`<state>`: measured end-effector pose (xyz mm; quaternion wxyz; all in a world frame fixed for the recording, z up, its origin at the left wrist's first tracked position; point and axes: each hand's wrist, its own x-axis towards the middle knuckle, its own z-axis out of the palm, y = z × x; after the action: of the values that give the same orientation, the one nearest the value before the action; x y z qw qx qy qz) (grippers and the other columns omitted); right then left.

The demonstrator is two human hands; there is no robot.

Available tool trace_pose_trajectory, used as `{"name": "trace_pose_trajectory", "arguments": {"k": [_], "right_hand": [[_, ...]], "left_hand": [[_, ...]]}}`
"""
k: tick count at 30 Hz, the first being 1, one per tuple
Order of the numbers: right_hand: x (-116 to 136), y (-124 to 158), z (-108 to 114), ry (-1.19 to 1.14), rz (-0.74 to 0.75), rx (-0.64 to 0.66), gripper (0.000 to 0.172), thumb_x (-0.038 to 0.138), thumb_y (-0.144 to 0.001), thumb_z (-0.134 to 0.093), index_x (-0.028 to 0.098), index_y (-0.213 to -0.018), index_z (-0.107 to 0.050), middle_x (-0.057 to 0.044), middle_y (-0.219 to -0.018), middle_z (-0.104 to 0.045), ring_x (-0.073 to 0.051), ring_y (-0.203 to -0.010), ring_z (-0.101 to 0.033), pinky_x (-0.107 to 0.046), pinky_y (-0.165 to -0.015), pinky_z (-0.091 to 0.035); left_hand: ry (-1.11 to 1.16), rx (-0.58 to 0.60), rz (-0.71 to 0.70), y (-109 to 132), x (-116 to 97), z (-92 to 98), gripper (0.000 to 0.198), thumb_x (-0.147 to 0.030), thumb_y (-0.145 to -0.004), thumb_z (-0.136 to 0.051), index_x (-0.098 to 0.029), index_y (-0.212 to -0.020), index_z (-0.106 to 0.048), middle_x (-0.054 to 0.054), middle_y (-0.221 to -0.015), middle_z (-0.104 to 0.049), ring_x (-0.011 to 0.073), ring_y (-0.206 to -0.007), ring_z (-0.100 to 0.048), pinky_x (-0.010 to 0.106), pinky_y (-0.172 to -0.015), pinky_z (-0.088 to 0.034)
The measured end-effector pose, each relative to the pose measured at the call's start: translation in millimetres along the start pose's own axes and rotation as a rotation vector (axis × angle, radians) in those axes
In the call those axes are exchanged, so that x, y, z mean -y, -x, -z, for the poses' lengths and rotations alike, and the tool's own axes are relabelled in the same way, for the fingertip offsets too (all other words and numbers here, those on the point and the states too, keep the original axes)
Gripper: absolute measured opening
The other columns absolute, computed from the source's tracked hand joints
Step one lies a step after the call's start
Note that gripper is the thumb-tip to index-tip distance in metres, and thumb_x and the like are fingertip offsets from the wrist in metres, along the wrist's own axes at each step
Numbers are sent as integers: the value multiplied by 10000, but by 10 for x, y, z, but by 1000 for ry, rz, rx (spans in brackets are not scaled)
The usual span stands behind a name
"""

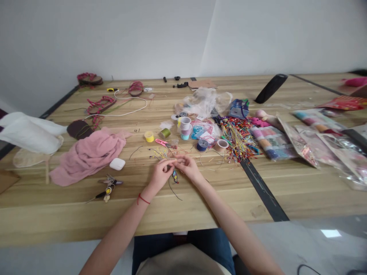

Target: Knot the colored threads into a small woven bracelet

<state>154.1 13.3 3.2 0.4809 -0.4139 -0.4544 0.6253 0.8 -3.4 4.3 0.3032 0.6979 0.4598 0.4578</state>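
Both hands (162, 172) (187, 168) pinch a small dark-corded piece (174, 176) flecked blue, yellow and red.

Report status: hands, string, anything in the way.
Left hand and right hand close together, exact grip too small to see. Colourful string showing between them. Loose threads just beyond, might snag.

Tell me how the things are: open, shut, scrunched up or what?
Left hand: fingers pinched at the beaded cord
Right hand: fingers pinched there too
Beaded cord: partly hidden, dark tail loose
Pink cloth: crumpled
White case: shut
Plastic bag: crumpled
Bright strings: heaped, tangled
Yellow spool: upright
Pink snips: lying down, open or shut too small to tell
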Motion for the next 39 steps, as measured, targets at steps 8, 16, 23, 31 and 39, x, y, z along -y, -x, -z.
{"name": "trace_pose_trajectory", "arguments": {"k": [8,16,23,31,39], "right_hand": [[10,-3,14,44,-58,-3,397,440,-619,-780,142,-872,-712,-9,-658,-668,-51,-424,-369,-206,-414,-258],[34,21,3,92,-81,-42,360,458,-616,-764,129,-752,-713,44,-463,-514,-61,-405,-353,-206,-411,-247],[-34,22,-57,229,30,-143,292,427,-662,-710,139,-708,-719,0,-514,-574,-91,-439,-400,-222,-427,-300],[-75,29,-97,283,89,-142,260,399,-714,-651,149,-739,-718,-34,-610,-644,-107,-487,-475,-217,-450,-361],[-60,-19,-90,177,-15,-136,235,360,-644,-673,145,-739,-685,26,-486,-556,-83,-412,-429,-198,-407,-331]], "left_hand": [[-82,19,-24,29,-58,19,363,-52,-801,-550,-208,-1093,-698,-16,-794,-580,51,-506,-328,162,-485,-318],[-86,5,-9,18,-66,17,330,-68,-806,-562,-198,-1072,-708,-18,-784,-573,47,-495,-331,163,-467,-308],[-141,7,-3,8,-48,32,303,-74,-801,-569,-182,-1048,-708,-21,-765,-570,45,-494,-350,159,-481,-322],[-116,16,17,-2,5,29,288,-139,-825,-546,-183,-1066,-697,-21,-747,-559,53,-475,-339,169,-474,-321],[-176,41,-16,0,26,59,318,-155,-826,-538,-198,-1102,-691,-21,-740,-553,64,-486,-359,179,-491,-327]]}}
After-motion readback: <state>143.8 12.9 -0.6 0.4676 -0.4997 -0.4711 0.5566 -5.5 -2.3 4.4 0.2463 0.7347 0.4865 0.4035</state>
